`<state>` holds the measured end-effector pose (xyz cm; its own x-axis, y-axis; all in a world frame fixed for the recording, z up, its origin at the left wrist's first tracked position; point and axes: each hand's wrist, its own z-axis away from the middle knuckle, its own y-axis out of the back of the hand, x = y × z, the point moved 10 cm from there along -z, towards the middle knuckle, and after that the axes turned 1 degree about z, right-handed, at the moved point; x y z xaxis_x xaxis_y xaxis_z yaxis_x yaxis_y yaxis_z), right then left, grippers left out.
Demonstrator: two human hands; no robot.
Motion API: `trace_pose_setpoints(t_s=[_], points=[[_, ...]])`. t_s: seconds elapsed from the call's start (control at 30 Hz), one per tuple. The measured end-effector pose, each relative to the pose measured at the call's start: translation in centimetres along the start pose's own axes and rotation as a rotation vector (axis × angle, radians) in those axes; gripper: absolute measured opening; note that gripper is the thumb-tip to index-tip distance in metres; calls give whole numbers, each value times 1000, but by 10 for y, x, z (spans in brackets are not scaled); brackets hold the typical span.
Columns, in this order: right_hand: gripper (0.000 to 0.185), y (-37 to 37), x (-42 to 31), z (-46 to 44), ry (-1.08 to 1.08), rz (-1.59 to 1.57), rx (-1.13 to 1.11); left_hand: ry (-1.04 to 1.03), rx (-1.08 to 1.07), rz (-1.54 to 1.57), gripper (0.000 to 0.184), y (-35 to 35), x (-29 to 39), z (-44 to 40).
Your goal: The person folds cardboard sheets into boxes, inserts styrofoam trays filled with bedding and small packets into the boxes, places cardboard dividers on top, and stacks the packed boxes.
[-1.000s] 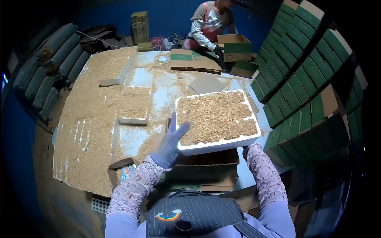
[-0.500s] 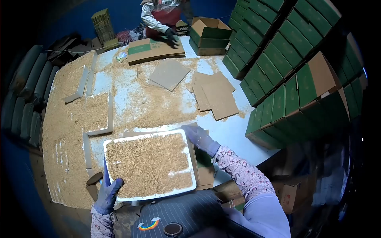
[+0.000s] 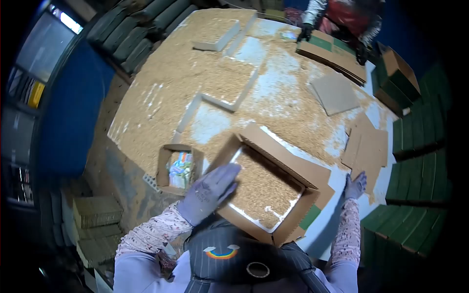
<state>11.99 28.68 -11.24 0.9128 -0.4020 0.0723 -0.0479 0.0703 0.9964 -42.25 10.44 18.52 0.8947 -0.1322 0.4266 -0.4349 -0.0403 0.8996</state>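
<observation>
An open cardboard box [image 3: 299, 218] stands in front of me at the table edge, its flaps folded outward. Inside it sits the white tray [image 3: 251, 222], filled with tan wood shavings [image 3: 266, 188]. My left hand [image 3: 209, 191], in a pale purple glove, is at the box's left side with fingers stretched out, holding nothing. Farther right, my right hand [image 3: 355, 186], gloved alike, reaches to the near edge of some flat cardboard sheets [image 3: 362, 150]. Its fingers are spread; whether they touch the sheets is hard to tell.
Shavings cover much of the table [image 3: 210, 124], with white divider strips [image 3: 188, 116] among them. A small carton [image 3: 163, 168] of colourful packets stands left. Green cartons [image 3: 410, 183] line the right. Across the table, a person's gloved hands [image 3: 306, 32] rest at flattened cartons [image 3: 332, 52].
The tray, held in both hands before, is now inside the cardboard box and released. My right hand has moved right to the cardboard sheets. The view has turned left.
</observation>
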Motion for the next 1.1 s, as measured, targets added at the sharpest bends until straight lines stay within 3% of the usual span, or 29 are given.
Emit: trace_pose_setpoints(t_s=[0.03, 0.1, 0.17, 0.2, 0.3, 0.43, 0.63, 0.77, 0.83, 0.9, 0.97, 1.0, 1.03, 1.1], points=[[79, 3, 0, -4, 106, -11, 70, -26, 36, -8, 44, 16, 1, 4], [53, -3, 14, -10, 187, 54, 55, 295, 300, 75, 24, 46, -70, 30], [40, 35, 30, -6, 225, 1, 119, 612, 208, 101, 24, 20, -182, 68], [39, 69, 37, -2, 277, -108, 231, 614, 213, 107, 24, 6, -219, 77], [42, 172, 32, 57, 284, -164, 380, 356, -172, -304, 44, -50, -257, 73], [47, 200, 42, 110, 139, -277, 245, 266, -239, -380, 40, -98, -287, 87], [48, 225, 30, 177, 113, -384, 285, 230, -32, -198, 23, -70, -285, 95], [46, 245, 16, 197, 135, -387, 342, 445, -239, -26, 23, -46, -283, 95], [45, 259, 12, 205, 151, -430, 371, 87, -124, -102, 25, -48, -269, 102], [43, 273, 12, 212, 151, -425, 414, 145, -133, -123, 28, -28, -255, 97], [42, 290, 6, 221, 137, -416, 462, 114, 118, -141, 29, 22, -226, 81], [39, 307, -7, 231, 178, -535, 521, 143, 231, 2, 27, 55, -202, 68], [36, 325, -20, 243, 219, -644, 579, -72, 378, -107, 26, 84, -152, 58], [35, 361, -74, 274, 460, -621, 702, -180, 389, 33, 30, 83, -88, 34]])
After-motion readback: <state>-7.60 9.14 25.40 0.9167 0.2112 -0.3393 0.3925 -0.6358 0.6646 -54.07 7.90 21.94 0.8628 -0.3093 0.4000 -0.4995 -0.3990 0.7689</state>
